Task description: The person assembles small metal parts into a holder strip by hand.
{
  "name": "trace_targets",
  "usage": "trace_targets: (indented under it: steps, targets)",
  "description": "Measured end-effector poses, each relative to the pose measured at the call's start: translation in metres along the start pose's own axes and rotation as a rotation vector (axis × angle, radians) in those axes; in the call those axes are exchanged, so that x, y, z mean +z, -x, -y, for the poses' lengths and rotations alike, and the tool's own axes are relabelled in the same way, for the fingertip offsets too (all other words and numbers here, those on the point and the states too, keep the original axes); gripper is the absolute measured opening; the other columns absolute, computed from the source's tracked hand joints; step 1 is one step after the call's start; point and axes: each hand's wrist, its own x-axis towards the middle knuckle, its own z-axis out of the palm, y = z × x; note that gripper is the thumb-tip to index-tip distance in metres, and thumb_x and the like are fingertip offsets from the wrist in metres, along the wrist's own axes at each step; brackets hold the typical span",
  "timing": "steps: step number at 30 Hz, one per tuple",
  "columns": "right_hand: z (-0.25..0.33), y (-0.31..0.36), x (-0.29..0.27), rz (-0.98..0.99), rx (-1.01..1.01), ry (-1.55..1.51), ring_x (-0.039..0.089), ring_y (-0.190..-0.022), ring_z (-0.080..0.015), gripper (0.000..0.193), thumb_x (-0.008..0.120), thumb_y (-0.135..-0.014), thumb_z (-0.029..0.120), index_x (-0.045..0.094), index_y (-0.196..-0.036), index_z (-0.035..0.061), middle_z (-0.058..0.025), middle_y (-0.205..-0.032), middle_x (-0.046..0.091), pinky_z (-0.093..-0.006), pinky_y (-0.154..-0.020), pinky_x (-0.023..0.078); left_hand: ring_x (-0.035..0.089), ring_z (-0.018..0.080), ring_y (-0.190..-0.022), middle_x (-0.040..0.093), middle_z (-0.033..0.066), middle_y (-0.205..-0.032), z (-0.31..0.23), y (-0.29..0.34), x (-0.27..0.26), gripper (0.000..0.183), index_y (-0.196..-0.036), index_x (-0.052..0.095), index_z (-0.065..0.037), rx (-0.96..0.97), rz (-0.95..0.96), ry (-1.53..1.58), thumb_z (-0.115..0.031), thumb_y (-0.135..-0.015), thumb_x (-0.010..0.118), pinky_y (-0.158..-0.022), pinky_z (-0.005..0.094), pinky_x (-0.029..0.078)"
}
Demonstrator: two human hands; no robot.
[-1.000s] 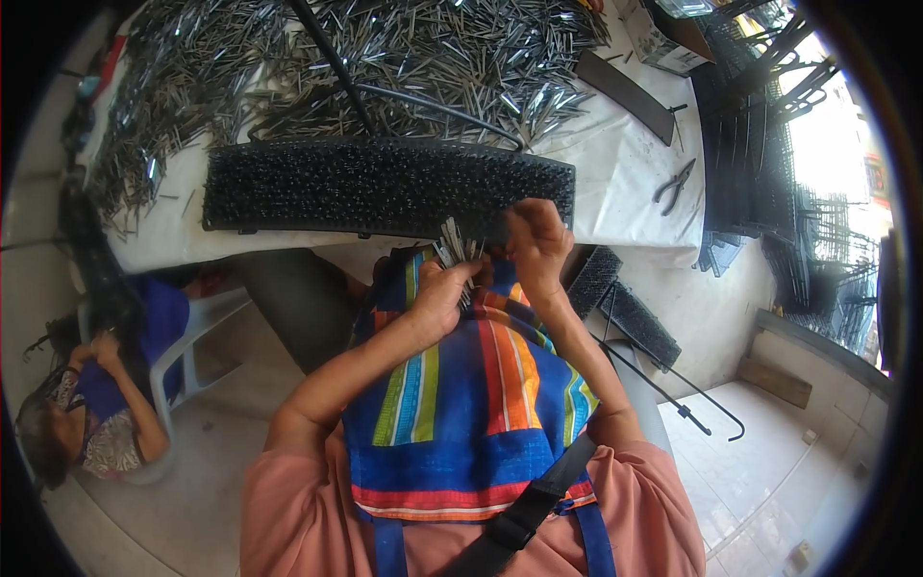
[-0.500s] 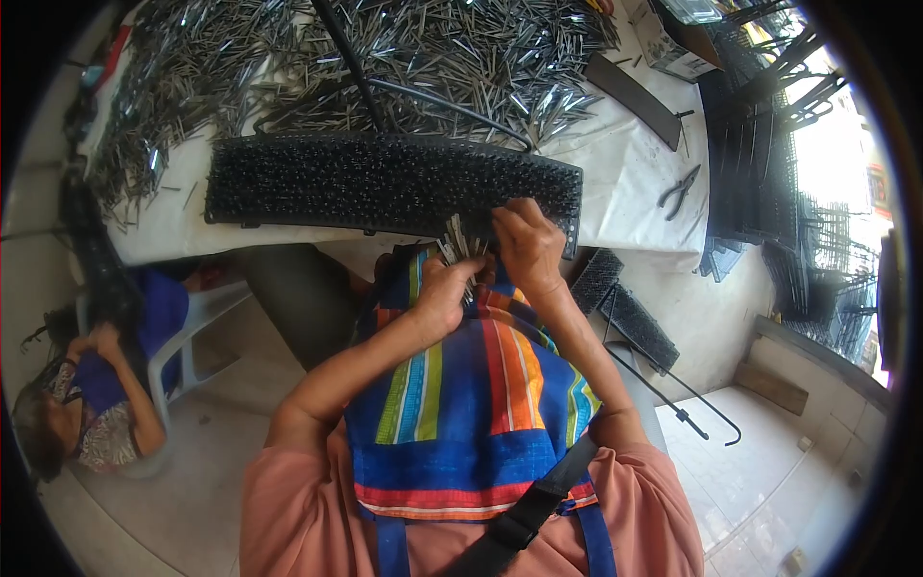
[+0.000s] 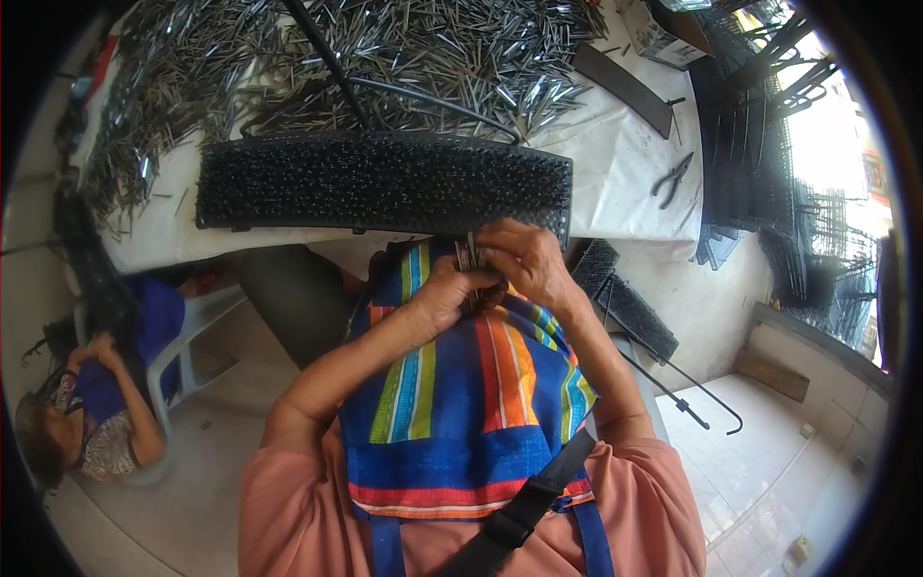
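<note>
My left hand is closed around a bundle of thin metal strips above my apron-covered lap. My right hand is at the same bundle, its bent fingers pinching at the strips' upper ends; the fingertips are partly hidden. Just beyond both hands lies a long, curved black panel, densely set with short upright dark pieces. Its near edge overhangs the table's front. Toward its right end a few bare holes show. Black rods rise behind this panel.
A wide heap of loose metal strips covers the far table. Pliers and a flat dark curved plate lie at the right, near a cardboard box. Bristled black pieces with rods stand below. Another person sits at left.
My right hand has come down from the panel's right end to the bundle, its fingers now on the strips. The left hand keeps hold. The whole view has shifted slightly.
</note>
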Motion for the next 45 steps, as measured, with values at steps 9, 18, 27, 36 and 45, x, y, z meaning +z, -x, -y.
trace_targets:
  steps: [9,18,27,36,45]
  targets:
    - [-0.002,0.035,0.019,-0.282,0.562,-0.673,0.064,-0.076,-0.0106,0.018,0.069,-0.079,0.003,0.067,-0.096,-0.0031,-0.0079,-0.083,0.069,-0.0243,-0.067,0.051,0.068,0.0204,-0.065,0.068,0.0108,-0.080,0.001,-0.004,0.000,0.012,-0.094,0.066,0.000,0.094,-0.047,0.045,0.000,-0.082,0.065,-0.057,0.0323,0.059]
    - [0.005,0.029,0.026,-0.293,0.667,-0.715,0.060,-0.065,-0.0065,0.006,0.066,-0.080,0.003,0.068,-0.084,-0.0016,-0.0029,-0.070,0.066,-0.0223,-0.060,0.049,0.070,0.0187,-0.074,0.070,0.0087,-0.089,-0.004,-0.003,-0.002,0.018,-0.099,0.066,-0.002,0.076,-0.010,-0.088,0.001,-0.081,0.068,-0.067,0.0299,0.060]
    - [0.005,0.025,0.027,-0.396,0.678,-0.862,0.053,-0.054,-0.0063,0.003,0.065,-0.083,0.001,0.065,-0.085,-0.0017,-0.0013,-0.068,0.062,-0.0201,-0.051,0.041,0.070,0.0188,-0.084,0.069,0.0099,-0.098,-0.007,-0.001,0.001,0.021,-0.101,0.066,-0.002,0.047,-0.099,-0.002,0.002,-0.081,0.069,-0.072,0.0312,0.059]
    - [-0.003,0.023,0.036,-0.596,0.561,-0.844,0.050,-0.051,-0.0053,0.005,0.064,-0.085,-0.003,0.062,-0.087,-0.0002,-0.0005,-0.067,0.060,-0.0196,-0.046,0.038,0.069,0.0207,-0.068,0.070,0.0107,-0.084,0.005,-0.009,-0.005,0.013,-0.095,0.067,0.001,0.291,-0.267,-0.080,0.002,-0.082,0.063,-0.061,0.0333,0.059]
    - [-0.017,-0.002,0.034,-0.685,0.246,-0.284,0.049,-0.052,-0.0030,0.006,0.064,-0.086,-0.003,0.062,-0.088,0.0027,0.0009,-0.064,0.055,-0.0215,-0.047,0.040,0.069,0.0244,-0.065,0.069,0.0149,-0.081,0.002,-0.003,-0.014,0.011,-0.094,0.063,0.001,-0.016,-0.207,-0.158,0.000,-0.083,0.062,-0.053,0.0346,0.057]
